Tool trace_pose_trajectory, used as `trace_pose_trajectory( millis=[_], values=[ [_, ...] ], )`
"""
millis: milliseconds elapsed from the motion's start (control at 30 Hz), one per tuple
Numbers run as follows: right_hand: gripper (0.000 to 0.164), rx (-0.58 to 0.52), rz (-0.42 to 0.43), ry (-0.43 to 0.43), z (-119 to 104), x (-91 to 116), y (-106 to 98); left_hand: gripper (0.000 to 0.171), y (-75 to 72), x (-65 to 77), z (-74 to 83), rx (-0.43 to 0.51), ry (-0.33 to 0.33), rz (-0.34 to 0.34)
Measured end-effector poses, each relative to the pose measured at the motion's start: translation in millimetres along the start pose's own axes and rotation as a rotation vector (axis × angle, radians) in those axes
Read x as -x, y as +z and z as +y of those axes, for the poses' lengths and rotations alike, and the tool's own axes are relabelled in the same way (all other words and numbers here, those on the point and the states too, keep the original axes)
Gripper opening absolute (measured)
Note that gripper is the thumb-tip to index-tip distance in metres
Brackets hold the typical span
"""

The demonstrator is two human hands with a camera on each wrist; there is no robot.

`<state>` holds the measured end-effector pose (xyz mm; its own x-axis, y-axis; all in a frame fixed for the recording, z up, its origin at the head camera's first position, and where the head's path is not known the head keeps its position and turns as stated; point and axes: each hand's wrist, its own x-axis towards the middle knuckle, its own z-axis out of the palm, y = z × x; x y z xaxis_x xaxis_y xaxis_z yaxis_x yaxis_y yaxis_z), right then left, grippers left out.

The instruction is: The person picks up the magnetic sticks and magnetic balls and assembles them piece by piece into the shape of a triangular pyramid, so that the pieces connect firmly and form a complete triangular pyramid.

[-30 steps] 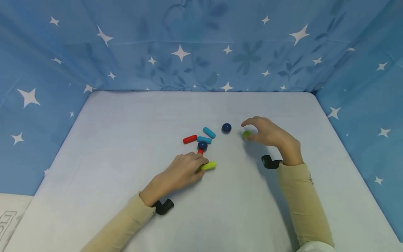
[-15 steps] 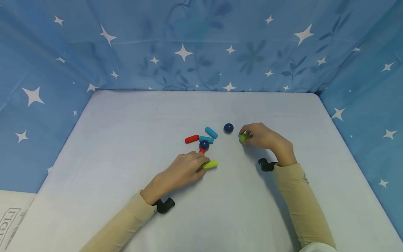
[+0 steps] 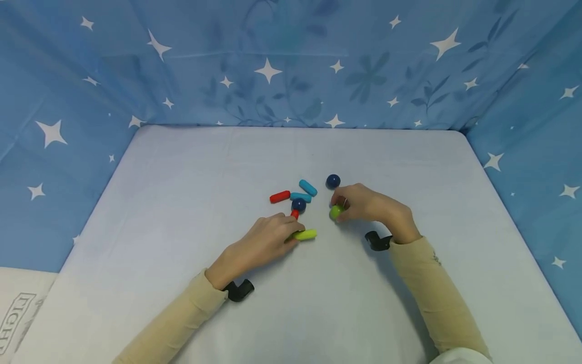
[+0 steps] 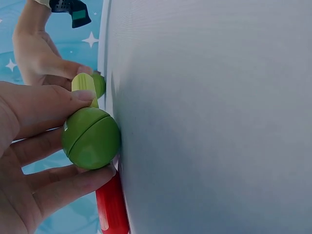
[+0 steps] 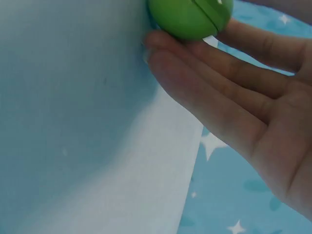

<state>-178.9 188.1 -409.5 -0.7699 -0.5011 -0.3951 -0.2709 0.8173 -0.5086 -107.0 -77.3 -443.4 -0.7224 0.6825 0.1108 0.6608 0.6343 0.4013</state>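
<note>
My left hand (image 3: 265, 240) grips a green ball (image 4: 91, 138) between thumb and fingers, close over the table; the hand hides it in the head view. A yellow-green stick (image 3: 305, 234) meets this ball, and the left thumb lies on the stick. On the ball's other side is a red stick (image 4: 112, 204), its far end at a dark blue ball (image 3: 298, 205). To the right, my right hand (image 3: 370, 207) pinches another green ball (image 3: 336, 212), which has a groove around it in the right wrist view (image 5: 192, 17).
Just beyond the left hand lie another red stick (image 3: 280, 196) and two light blue sticks, one angled (image 3: 308, 187) and one near the dark blue ball (image 3: 301, 197). A second dark blue ball (image 3: 333, 181) sits behind the right hand. Starry blue curtains (image 3: 291, 60) border the white table (image 3: 204, 167).
My right hand has closed its fingers on the green ball and brought it left and nearer, towards the yellow-green stick. The left hand stays nearly still with its ball.
</note>
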Motion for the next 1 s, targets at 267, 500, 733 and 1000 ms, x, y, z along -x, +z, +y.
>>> trace_pose_trajectory(
  millis=[267,500,733,1000],
  values=[
    [0.028,0.019,-0.080,-0.025,-17,0,11,0.026,-1.1,-2.4,-0.5,0.004,0.010,-0.001],
    [0.029,0.021,-0.118,-0.088,-27,-1,18,0.025,-1.3,-3.3,-1.8,0.004,0.025,0.010],
    [0.032,0.031,-0.128,-0.088,-34,1,19,0.025,-0.9,-4.0,-2.9,0.017,0.025,-0.003],
    [0.032,0.035,-0.144,-0.072,-37,1,20,0.024,0.1,-3.1,-4.5,0.027,0.033,0.007]
  ],
)
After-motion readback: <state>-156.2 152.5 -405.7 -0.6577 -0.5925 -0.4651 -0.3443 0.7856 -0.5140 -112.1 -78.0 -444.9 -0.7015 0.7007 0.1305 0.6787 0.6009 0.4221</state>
